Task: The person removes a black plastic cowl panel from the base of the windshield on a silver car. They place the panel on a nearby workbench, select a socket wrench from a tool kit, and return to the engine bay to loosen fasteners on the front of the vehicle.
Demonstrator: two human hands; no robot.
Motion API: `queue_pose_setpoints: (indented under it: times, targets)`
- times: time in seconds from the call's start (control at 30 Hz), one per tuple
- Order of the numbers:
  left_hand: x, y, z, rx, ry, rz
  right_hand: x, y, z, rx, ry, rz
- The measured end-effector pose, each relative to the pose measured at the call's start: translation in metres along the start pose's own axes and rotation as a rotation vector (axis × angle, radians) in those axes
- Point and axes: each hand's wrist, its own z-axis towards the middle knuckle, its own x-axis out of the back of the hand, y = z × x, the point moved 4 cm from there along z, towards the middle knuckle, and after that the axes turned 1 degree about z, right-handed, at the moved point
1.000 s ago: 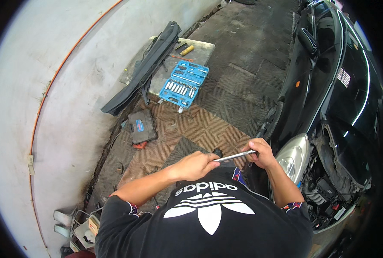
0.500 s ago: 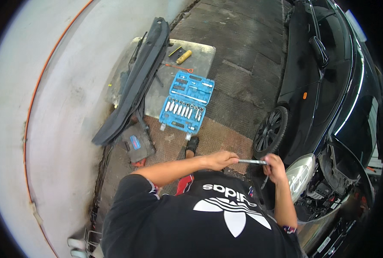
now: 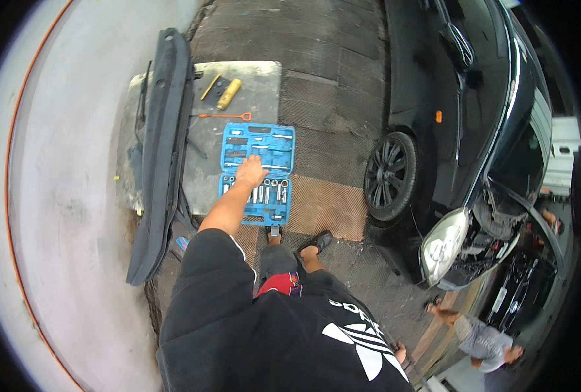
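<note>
The blue socket set case (image 3: 277,215) lies unfolded at the near end of a worn board. Over its middle is my left hand (image 3: 251,171), fingers stretched toward a long metal bar (image 3: 274,166) in the far half; whether they touch it I cannot tell. A row of chrome sockets (image 3: 267,194) fills the near half, partly covered by my left wrist. My right hand (image 3: 400,353) shows only in part, low beside my black shirt. Its fingers are mostly hidden, and what it may hold cannot be made out.
The board (image 3: 205,189) also carries a long black plastic panel (image 3: 160,150), a yellow-handled tool (image 3: 228,95) and an orange hooked rod (image 3: 225,116). A black car (image 3: 434,163) with its bonnet raised stands right. Another person (image 3: 489,343) is at lower right.
Both hands were together on a metal ratchet-like tool before. My left hand has let go and reached forward to the case; my right hand has dropped low. The view has shifted; another person now shows.
</note>
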Motion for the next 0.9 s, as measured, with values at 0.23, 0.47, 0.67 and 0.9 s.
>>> queue_pose_setpoints:
  times: [0.23,0.47,0.67,0.9]
  targets:
    - [0.008,0.016,0.011,-0.081,-0.024,0.155,0.025,0.125,-0.067,-0.275,0.143,0.096]
    - [-0.031,0.083,0.033,-0.261,-0.163,0.022,0.004,0.145,-0.039,-0.332,0.087,0.264]
    - [-0.040,0.088,0.055,-0.226,-0.204,0.223,-0.033,0.077,-0.046,-0.275,-0.105,0.642]
    - [-0.047,0.106,0.072,-0.453,-0.275,0.523,-0.035,0.044,-0.112,-0.208,-0.018,0.598]
